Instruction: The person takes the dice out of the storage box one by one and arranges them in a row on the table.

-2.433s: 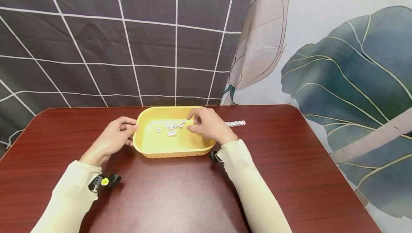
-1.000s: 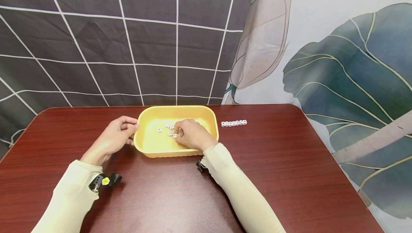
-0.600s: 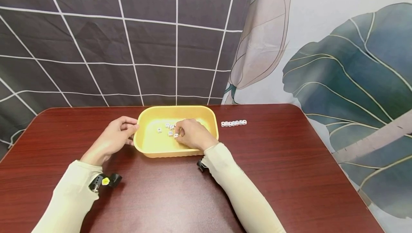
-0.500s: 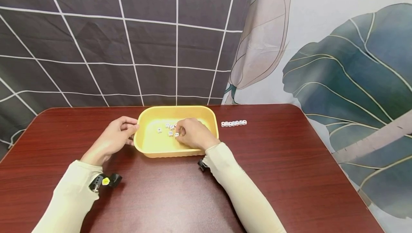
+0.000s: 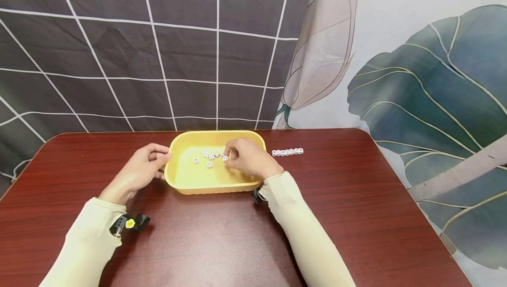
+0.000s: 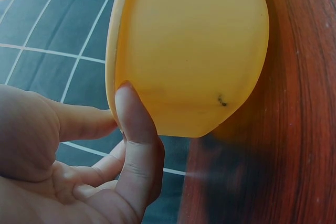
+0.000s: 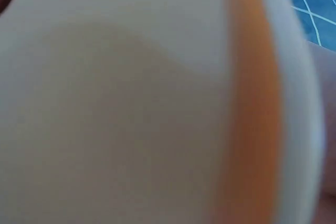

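Note:
A yellow plastic basin (image 5: 215, 189) sits on the table. My left hand (image 5: 140, 168) pinches its left rim; in the left wrist view the thumb and a finger meet at the edge of the basin wall (image 6: 194, 51). My right hand (image 5: 249, 157) is over the right part of the basin and pinches a white die (image 5: 225, 158) between thumb and fingertips. Several other white dice (image 5: 210, 164) lie loose on the basin floor to the left of that hand. The right wrist view is blurred, filled by the close basin wall.
A straight row of white dice (image 5: 288, 152) stands on the dark red table (image 5: 356, 199), just right of the basin. Behind the table hang a dark grid-patterned cloth (image 5: 186, 58) and a leaf-printed curtain (image 5: 431, 80).
The right hand came left into the basin, took a die beside another near the middle, and has now drawn it back right and up. The left hand stays at the rim.

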`<control>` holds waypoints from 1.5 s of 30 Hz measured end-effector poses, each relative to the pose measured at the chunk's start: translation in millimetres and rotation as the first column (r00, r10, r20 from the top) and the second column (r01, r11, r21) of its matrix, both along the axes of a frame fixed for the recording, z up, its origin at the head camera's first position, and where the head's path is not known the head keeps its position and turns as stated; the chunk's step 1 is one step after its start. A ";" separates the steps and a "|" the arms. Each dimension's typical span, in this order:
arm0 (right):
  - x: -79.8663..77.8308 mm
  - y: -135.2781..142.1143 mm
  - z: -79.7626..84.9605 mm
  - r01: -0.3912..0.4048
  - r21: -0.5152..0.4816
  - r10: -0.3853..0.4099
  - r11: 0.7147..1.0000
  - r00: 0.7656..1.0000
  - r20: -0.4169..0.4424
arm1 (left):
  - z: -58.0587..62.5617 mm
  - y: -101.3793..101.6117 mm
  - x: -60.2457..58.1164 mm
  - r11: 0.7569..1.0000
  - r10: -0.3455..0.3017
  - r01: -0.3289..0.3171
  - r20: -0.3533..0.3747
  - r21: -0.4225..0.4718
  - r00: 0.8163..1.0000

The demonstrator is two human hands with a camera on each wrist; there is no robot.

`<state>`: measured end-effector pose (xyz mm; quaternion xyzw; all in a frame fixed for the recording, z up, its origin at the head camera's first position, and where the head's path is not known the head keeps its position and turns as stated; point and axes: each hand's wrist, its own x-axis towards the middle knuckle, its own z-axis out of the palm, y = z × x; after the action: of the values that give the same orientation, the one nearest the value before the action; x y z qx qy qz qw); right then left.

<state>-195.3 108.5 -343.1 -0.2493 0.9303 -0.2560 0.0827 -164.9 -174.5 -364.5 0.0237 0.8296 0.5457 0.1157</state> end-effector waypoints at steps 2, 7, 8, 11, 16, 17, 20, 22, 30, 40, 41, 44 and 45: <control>-1.1 3.2 2.9 -0.005 -0.008 0.005 1.000 1.000 -0.007 | -0.2 0.0 -0.4 1.000 0.001 -0.001 -0.001 -0.003 1.000; -3.0 10.9 7.1 -0.002 -0.020 0.001 1.000 0.999 -0.039 | -0.4 0.0 -1.0 1.000 0.000 0.000 -0.002 -0.011 1.000; -3.0 12.5 7.7 0.005 -0.021 -0.006 1.000 0.999 -0.047 | -0.3 0.0 -1.1 1.000 0.000 0.000 -0.002 -0.010 1.000; -2.1 17.4 10.5 0.029 -0.037 -0.031 0.999 0.998 -0.057 | -0.1 0.0 -1.2 1.000 -0.001 0.001 -0.004 -0.010 1.000; -2.2 25.0 13.8 0.049 -0.055 -0.052 0.997 0.996 -0.065 | -0.2 0.1 -1.2 1.000 0.000 0.000 -0.001 -0.011 1.000; -2.7 26.6 14.1 0.050 -0.057 -0.054 0.997 0.996 -0.066 | -0.3 0.1 -1.2 1.000 0.000 0.000 0.000 -0.011 1.000; -4.5 31.4 13.9 0.061 -0.068 -0.065 0.996 0.996 -0.066 | -0.7 -0.2 -1.4 1.000 -0.001 0.001 0.001 -0.014 1.000; -5.2 34.8 13.7 0.071 -0.082 -0.076 0.994 0.995 -0.057 | -0.7 -0.2 -1.4 1.000 -0.002 0.002 0.001 -0.016 1.000; -7.0 50.8 16.4 0.115 -0.104 -0.118 0.988 0.993 -0.028 | 0.4 0.5 -0.5 1.000 0.000 0.001 0.002 -0.015 1.000; -8.7 72.5 21.4 0.167 -0.125 -0.170 0.978 0.985 -0.019 | -0.2 -0.3 -0.8 1.000 -0.003 0.003 -0.003 -0.015 1.000; -9.0 74.7 21.7 0.173 -0.127 -0.177 0.977 0.984 -0.019 | -0.5 -0.5 -1.0 1.000 -0.003 0.003 -0.003 -0.017 1.000; -9.3 80.9 22.7 0.193 -0.131 -0.196 0.972 0.980 -0.016 | -1.5 -0.7 -1.5 1.000 -0.002 0.002 0.002 -0.023 1.000; -9.7 83.2 22.5 0.198 -0.133 -0.201 0.971 0.979 -0.016 | -1.8 -0.7 -1.6 1.000 -0.002 0.002 0.004 -0.024 1.000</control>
<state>-205.0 191.7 -320.6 -0.1632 0.9330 -0.3198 0.0263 -166.5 -175.2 -366.3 0.0223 0.8359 0.5355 0.1181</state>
